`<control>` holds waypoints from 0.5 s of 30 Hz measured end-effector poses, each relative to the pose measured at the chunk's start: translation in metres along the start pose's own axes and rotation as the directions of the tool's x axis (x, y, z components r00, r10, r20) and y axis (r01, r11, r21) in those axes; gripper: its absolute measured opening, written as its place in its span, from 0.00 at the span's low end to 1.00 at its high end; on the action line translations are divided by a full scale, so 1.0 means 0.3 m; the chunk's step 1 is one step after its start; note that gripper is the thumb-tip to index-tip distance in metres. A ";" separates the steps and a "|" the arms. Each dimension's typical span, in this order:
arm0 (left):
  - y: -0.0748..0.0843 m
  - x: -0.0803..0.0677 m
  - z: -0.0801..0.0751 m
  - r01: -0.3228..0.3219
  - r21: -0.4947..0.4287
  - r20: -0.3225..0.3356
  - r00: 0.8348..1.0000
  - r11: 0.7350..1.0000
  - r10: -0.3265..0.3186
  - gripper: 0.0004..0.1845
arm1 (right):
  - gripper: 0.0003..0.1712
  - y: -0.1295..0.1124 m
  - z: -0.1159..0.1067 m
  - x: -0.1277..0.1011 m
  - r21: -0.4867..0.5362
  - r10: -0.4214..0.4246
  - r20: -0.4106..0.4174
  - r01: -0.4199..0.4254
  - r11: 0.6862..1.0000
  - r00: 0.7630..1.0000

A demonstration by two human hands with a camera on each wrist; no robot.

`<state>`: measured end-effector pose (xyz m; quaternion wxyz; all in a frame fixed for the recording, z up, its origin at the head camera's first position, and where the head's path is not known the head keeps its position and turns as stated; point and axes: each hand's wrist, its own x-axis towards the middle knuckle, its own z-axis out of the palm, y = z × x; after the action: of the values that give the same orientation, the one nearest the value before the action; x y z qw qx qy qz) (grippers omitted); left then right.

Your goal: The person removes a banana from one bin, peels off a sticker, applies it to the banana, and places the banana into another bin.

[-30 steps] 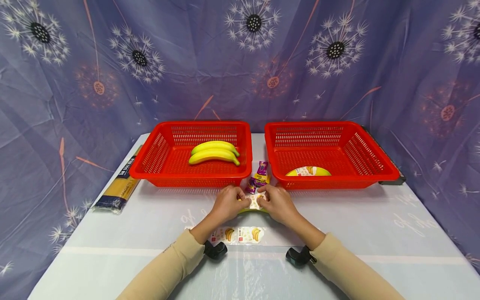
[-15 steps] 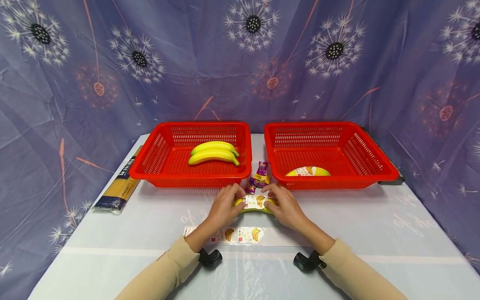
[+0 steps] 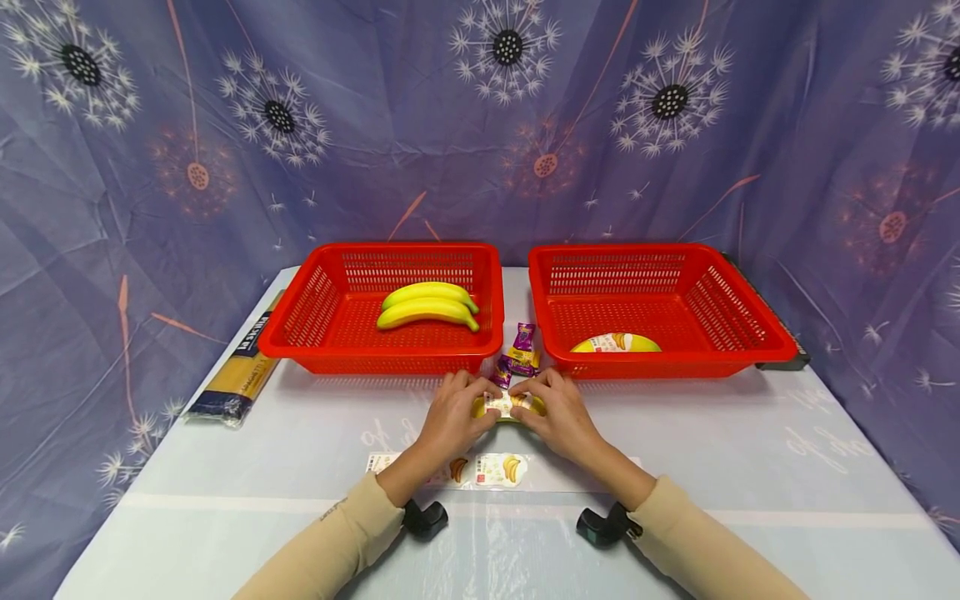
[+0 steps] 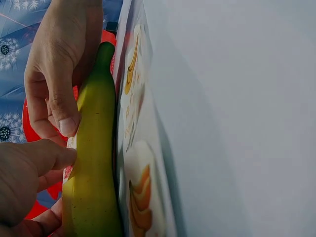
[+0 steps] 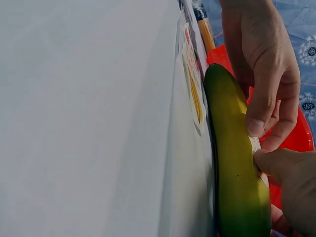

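Hands closing in on the banana label

Compared with half a second ago, my hands have drawn closer together, so less of the white label shows between them; a second ago they were packed just as tightly over it. My left hand (image 3: 453,412) curls round the left end of the banana (image 3: 508,407), thumb pressed on its near side, and my right hand (image 3: 561,411) curls round the right end, fingertips pinching at the label (image 3: 504,403) stuck across its middle. The banana lies on the table (image 3: 750,467) just in front of the gap between the two red baskets, its long axis running left to right, parallel to the front rim of the left basket (image 3: 382,354). Its ends sit under my palms, so I cannot tell which way the stem points. A strip of stickers (image 3: 480,469) lies nearer to me than the banana. Candy wrappers (image 3: 517,354) sit between the left basket and the right basket (image 3: 660,362), just behind the banana.
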<state>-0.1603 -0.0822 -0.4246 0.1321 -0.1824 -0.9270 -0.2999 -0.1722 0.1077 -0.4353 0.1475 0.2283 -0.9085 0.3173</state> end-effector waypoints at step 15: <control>-0.008 -0.006 -0.010 0.035 0.003 0.036 0.999 0.999 -0.035 0.16 | 0.17 -0.009 0.010 0.009 -0.027 0.017 0.051 -0.016 1.000 0.999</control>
<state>-0.1592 -0.0863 -0.4240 0.1106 -0.1714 -0.9326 -0.2979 -0.1735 0.1030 -0.4349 0.1247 0.2269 -0.9180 0.3005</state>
